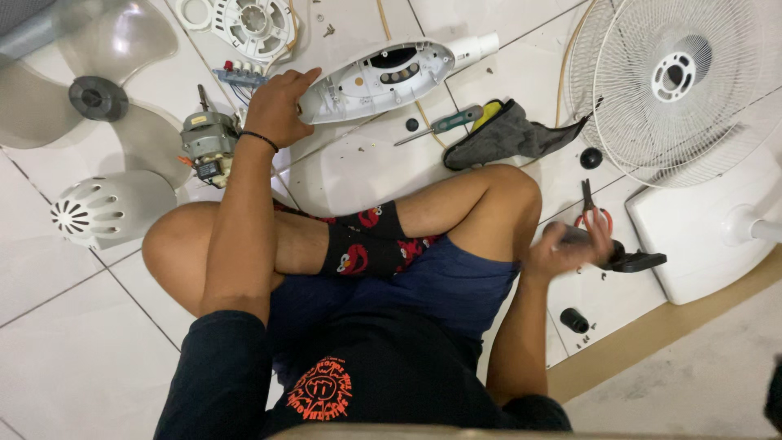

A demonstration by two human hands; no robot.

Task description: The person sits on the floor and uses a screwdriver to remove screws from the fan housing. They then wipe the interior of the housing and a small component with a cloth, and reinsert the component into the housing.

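On the tiled floor, the left hand (281, 106) rests with curled fingers on the white housing (379, 77), a light, stiff, brittle-looking shell best held by its rim, while the right hand (570, 244) clasps a dark tool (627, 259).

— What's lying on the white tiled floor (73, 358)?
— 1 translucent grey plastic fan blade (98, 98), 1 white vented motor cover (102, 210), 1 green-handled screwdriver (440, 124) beside a dark grey cloth (513, 134).
— And right?
— 1 white wire fan grille (692, 81).
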